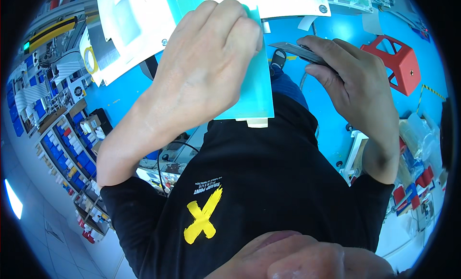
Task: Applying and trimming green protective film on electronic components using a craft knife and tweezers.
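My left hand (206, 62) is closed above a green sheet (259, 94), its fingers curled down on the far side. Whatever the fingertips pinch is hidden behind the knuckles. The sheet extends toward my body, and a pale tab (258, 123) sticks out under its near edge. To the right of the sheet, my right hand (353, 72) is wrapped round a grey metal utility knife (309, 55). Its thin pointed tip faces left toward the sheet, apart from it.
A bright white machine plate (137, 34) with bolts lies at the far left, and a metal plate (290, 5) is beyond the sheet. A red stool (396, 65) stands on the blue floor at right. Shelves with blue bins (67, 144) line the left.
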Tool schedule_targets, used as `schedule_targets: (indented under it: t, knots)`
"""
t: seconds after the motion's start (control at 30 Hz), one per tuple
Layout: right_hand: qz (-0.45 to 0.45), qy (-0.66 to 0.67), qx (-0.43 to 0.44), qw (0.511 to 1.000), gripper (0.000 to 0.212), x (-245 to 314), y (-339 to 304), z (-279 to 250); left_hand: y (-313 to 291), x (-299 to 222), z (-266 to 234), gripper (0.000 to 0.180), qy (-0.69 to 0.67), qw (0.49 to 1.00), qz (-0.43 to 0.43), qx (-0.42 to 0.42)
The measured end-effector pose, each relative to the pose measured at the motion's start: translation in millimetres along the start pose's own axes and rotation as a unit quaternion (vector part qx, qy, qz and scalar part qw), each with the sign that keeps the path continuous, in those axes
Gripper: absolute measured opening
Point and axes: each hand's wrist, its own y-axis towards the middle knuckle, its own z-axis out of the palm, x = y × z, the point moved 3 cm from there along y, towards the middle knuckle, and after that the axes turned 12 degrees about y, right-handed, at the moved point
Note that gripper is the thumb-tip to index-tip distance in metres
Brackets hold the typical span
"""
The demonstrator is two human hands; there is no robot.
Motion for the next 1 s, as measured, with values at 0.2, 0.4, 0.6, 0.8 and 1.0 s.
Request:
schedule_targets:
  t: [0.2, 0.4, 0.6, 0.8, 1.0]
  knots:
    - [0.0, 0.016, -0.03, 0.999, 0.031, -5, 4, -1, 6, 3, -16, 0.02, -0.054, 0.998, -0.036, 0.014]
    - [0.011, 0.03, -0.033, 0.999, 0.03, -6, 4, -1, 15, 1, -19, 0.017, -0.054, 0.997, -0.028, 0.041]
    - [0.023, 0.03, -0.035, 0.999, 0.031, -8, 0, 0, 23, -9, -14, 0.015, 0.017, 0.998, -0.002, 0.058]
    - [0.037, 0.047, -0.053, 0.997, 0.031, -11, -8, 1, 18, -4, -11, 0.018, 0.024, 0.998, 0.042, 0.048]
    - [0.074, 0.146, -0.083, 0.983, 0.027, -10, -11, 14, 12, 3, -10, 0.024, -0.014, 0.997, 0.053, 0.045]
